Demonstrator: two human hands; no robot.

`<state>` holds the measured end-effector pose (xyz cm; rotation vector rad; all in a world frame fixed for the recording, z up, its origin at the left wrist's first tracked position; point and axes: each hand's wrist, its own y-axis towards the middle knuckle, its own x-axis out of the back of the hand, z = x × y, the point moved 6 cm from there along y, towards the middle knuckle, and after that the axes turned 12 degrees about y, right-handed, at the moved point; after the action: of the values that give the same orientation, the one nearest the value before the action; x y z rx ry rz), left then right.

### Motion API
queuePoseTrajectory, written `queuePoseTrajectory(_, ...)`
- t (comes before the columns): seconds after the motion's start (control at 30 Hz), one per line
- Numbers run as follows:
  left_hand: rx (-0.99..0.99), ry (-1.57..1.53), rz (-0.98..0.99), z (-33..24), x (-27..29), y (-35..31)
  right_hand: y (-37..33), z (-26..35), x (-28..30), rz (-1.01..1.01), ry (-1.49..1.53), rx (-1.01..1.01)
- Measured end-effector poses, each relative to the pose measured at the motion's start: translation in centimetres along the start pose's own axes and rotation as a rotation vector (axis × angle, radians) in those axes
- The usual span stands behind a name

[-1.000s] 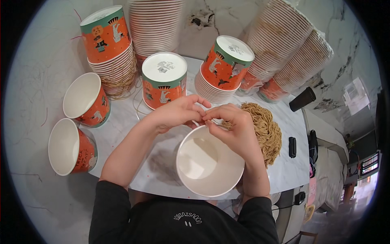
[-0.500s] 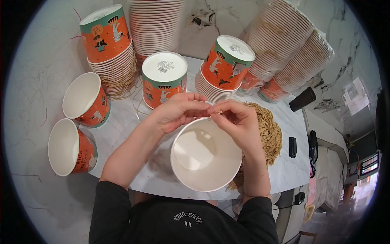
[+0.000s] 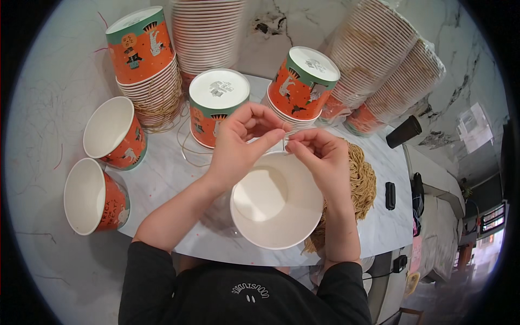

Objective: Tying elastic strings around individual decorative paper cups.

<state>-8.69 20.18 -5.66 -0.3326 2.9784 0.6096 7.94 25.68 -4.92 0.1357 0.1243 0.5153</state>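
A white-lined paper bucket (image 3: 295, 216) stands mouth up in front of me, its inside visible. Just past its far rim, my left hand (image 3: 246, 138) and my right hand (image 3: 323, 160) meet with fingertips pinched. Between them shows a short bit of thin tan cord (image 3: 285, 143), partly hidden by the fingers. My right wrist passes over the near side of a heap of tan cord (image 3: 360, 179). A loose strand of cord (image 3: 187, 147) trails on the table left of my left hand.
Upside-down orange and green buckets stand beyond my hands: a single one (image 3: 219, 89) and stacks at left (image 3: 142, 49) and right (image 3: 303, 81). Two open buckets (image 3: 108, 130) (image 3: 86, 197) sit at the left edge. Plastic-wrapped stacks (image 3: 374, 49), a black cup (image 3: 403, 131) and a small black object (image 3: 390, 196) are rightward.
My left hand has lifted and turned, its fingers now arching higher above the cord. My right fingertips have shifted slightly, and the bucket's mouth sits a little farther from me.
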Motion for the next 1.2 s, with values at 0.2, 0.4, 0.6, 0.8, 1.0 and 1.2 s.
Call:
queuePoseTrajectory(0.2, 0.012, -0.002, 0.092, -0.5, -0.6, -0.1, -0.3, -0.6, -0.9, 0.125, -0.030, -0.013)
queuePoseTrajectory(0.4, 0.318, 0.086, 0.202, 0.6, 0.8, 0.3, 0.0, -0.7, -1.4, 0.135, 0.003, 0.024)
queuePoseTrajectory(0.6, 0.455, 0.148, 0.391, 1.8, 1.7, 0.4, 0.3, -1.4, -1.3, 0.140, -0.054, 0.041)
queuePoseTrajectory(0.8, 0.432, 0.180, 0.348, 1.7, 1.6, 0.4, 0.2, -0.9, -1.5, 0.186, -0.254, 0.103)
queuePoseTrajectory(1.0, 0.378, 0.271, 0.283, 1.9, 2.1, 0.7, 0.2, -0.4, -1.8, 0.169, -0.311, 0.147)
queuePoseTrajectory(1.2, 0.297, 0.449, 0.261, 1.9, 2.1, 0.7, 0.0, -0.3, -1.9, 0.186, -0.378, 0.165)
